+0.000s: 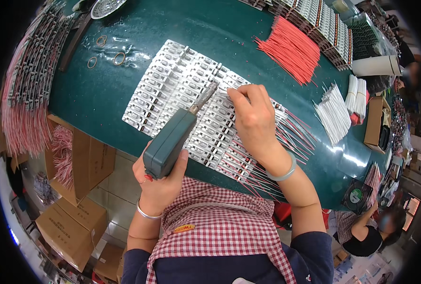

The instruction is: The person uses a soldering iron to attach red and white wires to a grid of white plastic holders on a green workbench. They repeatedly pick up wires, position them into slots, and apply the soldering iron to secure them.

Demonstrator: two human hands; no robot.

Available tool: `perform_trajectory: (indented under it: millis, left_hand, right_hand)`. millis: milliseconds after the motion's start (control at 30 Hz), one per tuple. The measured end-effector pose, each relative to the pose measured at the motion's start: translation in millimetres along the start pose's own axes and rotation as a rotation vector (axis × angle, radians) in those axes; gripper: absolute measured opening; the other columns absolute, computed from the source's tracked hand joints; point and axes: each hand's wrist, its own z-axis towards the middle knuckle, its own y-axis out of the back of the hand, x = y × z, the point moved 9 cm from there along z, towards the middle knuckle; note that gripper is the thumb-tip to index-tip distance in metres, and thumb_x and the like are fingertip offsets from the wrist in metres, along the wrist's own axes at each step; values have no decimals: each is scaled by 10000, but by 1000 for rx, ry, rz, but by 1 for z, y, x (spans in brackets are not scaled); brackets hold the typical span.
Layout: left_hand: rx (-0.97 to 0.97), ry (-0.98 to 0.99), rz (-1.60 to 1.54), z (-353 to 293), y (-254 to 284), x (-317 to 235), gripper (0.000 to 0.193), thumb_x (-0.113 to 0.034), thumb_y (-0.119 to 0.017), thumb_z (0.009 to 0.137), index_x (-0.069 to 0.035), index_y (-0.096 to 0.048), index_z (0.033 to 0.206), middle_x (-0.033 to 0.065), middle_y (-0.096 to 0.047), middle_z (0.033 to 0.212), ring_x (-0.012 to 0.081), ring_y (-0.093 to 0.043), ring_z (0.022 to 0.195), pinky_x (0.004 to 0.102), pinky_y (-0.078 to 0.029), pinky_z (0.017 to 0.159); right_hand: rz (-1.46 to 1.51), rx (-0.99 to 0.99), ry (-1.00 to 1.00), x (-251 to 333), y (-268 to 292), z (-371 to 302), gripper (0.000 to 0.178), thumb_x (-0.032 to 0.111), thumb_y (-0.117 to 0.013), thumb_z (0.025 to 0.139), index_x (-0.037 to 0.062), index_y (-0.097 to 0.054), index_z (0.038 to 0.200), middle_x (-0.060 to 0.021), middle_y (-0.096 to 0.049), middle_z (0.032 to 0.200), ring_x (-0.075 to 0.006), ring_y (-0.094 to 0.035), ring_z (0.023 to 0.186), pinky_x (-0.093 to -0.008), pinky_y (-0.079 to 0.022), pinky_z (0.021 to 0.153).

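Observation:
My left hand (160,189) is wrapped round the dark green body of a soldering gun (170,144). Its metal tip points up and right, over the rows of small white-and-silver parts (172,90) laid side by side on the table. Close to that tip, my right hand (253,113) pinches what looks like a thin pale wire at its fingertips; the fingers partly hide it. Red and white wires (293,135) stick out from the right side of the rows, beneath and beyond my right wrist.
Red wires (291,49) and white wires (333,113) lie on the green table (210,23). Stacked parts (314,23) stand at the far right, wired strips (32,85) at the left. Rubber bands (119,58) lie far left. Cardboard boxes (70,232) stand below; a person (369,232) sits at right.

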Motion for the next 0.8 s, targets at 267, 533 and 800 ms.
perform_trajectory:
  millis: [267,533,800]
  left_hand:
    - [44,23,51,1,-6,-1,175,18,-761,773,42,-668,919,85,-671,825,155,-642,679,267,-500,608]
    - [-7,-51,88,-1,2,-13,205,14,-771,776,48,-695,963,77,-705,852,121,-648,695,244,-514,637]
    - [-41,-15,38,-6,9,-9,220,-14,-794,789,43,-707,984,70,-726,878,106,-653,720,237,-520,656]
  right_hand:
    - [-17,14,-15,0,-1,0,350,-96,-630,674,-50,-664,1019,-128,-577,923,-282,-553,853,-363,-498,701]
    - [-24,17,-15,0,-1,0,334,-86,-632,679,-44,-664,1008,-124,-580,925,-279,-556,855,-361,-500,698]
    - [-22,16,-23,-1,0,0,313,-73,-637,688,-33,-672,997,-115,-588,922,-280,-569,858,-357,-506,709]
